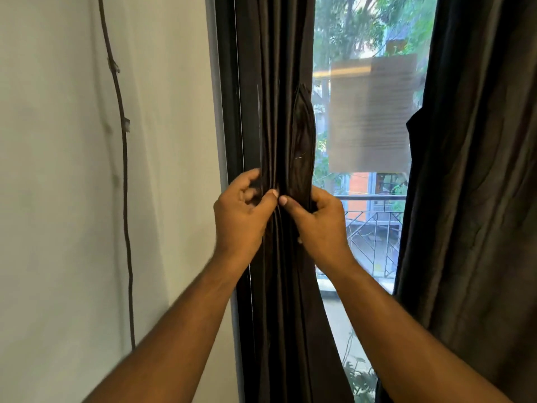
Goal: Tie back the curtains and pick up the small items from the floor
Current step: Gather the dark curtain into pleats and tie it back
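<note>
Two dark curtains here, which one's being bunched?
The left curtain, by the wall: both hands, left and right, pinch its gathered folds. The right curtain hangs loose, untouched.

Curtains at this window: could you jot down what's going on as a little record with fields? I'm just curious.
left curtain: dark, gathered into a narrow bunch beside the window frame
right curtain: dark, hanging loose, not held
left hand: gripping the bunch from the left side
right hand: gripping the bunch from the right side, thumb close to the left thumb
tie-back: none clearly visible
window: uncovered between the curtains, trees and a railing outside
wall: pale, with a thin cable running down it
floor items: out of view
</note>
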